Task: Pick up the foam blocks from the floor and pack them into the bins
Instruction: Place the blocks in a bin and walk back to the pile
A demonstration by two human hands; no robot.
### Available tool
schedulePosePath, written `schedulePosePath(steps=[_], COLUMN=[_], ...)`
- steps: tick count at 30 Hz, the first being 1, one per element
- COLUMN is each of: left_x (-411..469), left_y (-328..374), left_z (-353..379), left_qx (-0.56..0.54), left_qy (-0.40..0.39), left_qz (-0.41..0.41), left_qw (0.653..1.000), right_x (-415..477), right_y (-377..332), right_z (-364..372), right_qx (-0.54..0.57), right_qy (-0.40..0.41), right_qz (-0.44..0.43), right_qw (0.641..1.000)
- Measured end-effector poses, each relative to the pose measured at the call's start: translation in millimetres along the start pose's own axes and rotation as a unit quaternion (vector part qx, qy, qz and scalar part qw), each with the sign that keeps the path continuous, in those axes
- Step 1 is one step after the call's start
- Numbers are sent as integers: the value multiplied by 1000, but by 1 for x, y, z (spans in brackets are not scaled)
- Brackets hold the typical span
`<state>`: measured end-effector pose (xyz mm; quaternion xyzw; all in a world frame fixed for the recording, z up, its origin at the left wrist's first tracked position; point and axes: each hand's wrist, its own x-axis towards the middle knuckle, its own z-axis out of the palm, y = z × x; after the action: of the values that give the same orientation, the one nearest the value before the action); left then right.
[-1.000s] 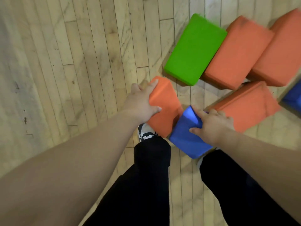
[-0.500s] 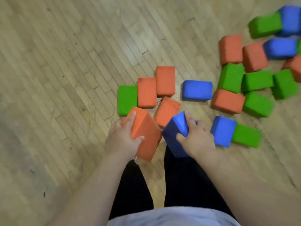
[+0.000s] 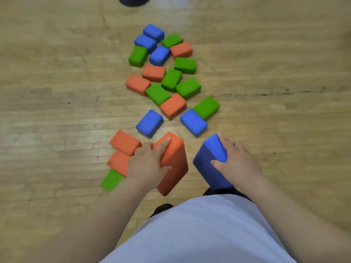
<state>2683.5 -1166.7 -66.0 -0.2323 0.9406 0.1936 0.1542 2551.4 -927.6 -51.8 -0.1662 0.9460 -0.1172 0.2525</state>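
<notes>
Above the floor [image 3: 57, 111], left grip [image 3: 146, 166] holds orange block [image 3: 175, 164], right grip [image 3: 237, 162] blue block [image 3: 206, 158].

You stand on a light brown wooden plank floor [image 3: 57, 111]. A thin dark crack [image 3: 266, 94] runs across it. Far ahead sits a blurry dark round thing [image 3: 133, 0].

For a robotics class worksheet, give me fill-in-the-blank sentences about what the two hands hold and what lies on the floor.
1. The tilted orange rectangular foam block is gripped by the ____ hand.
2. The right hand grips a rectangular foam block that is ____.
3. Loose foam blocks in three colours lie on the ____ floor.
Missing words: left; blue; wooden.
</notes>
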Motion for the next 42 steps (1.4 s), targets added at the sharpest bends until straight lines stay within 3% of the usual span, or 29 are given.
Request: schedulePosePath(steps=[6, 10, 21, 30, 42], left_x=[35, 67, 128, 233, 487], left_y=[115, 229, 547, 666, 842], left_z=[-19, -15, 32, 15, -54], left_qx=[21, 55, 49, 71, 71], left_qy=[18, 14, 3, -6, -37], left_qz=[124, 203, 314, 328, 411], left_qw=[992, 978, 948, 942, 908], right_x=[-33, -41, -40, 58, 249], right_y=[95, 182, 452, 527, 595], right_z=[-54, -100, -240, -312, -455], right_qx=[57, 105, 117, 182, 220], right_qy=[17, 67, 117, 136, 204], right_qz=[97, 150, 247, 259, 345], right_qw=[993, 981, 955, 939, 889])
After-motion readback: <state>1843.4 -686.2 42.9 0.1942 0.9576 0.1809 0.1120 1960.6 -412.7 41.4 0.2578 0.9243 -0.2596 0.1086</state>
